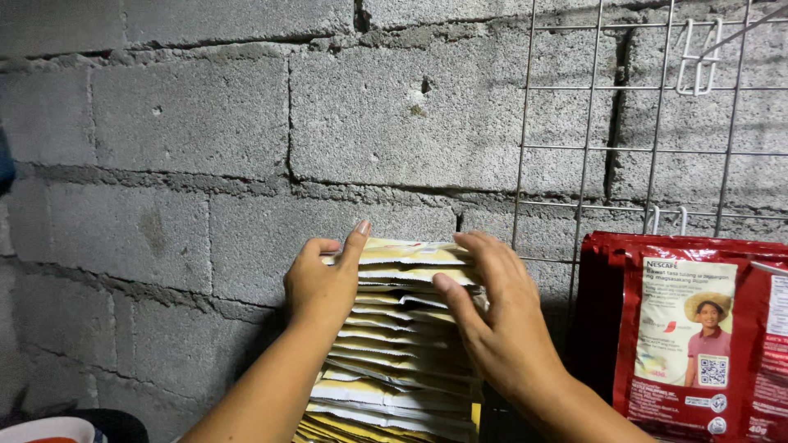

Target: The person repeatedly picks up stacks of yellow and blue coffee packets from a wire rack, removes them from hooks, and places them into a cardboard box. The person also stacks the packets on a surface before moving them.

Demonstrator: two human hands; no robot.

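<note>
A hanging stack of yellow and white sachets [394,361] fans down against a grey block wall, low in the middle of the view. My left hand [322,283] grips the stack's upper left edge, with the index finger stretched up along the top sachet. My right hand [492,316] lies over the right side of the stack, fingers curled on the top sachets and thumb pressed into the layers. Both forearms come up from the bottom of the frame.
A wire grid rack [648,148] hangs on the block wall [205,123] at the right, with white hooks [698,61] on it. Red foil packets [689,336] hang from the grid beside my right hand. A white and red rim [49,429] shows at the bottom left.
</note>
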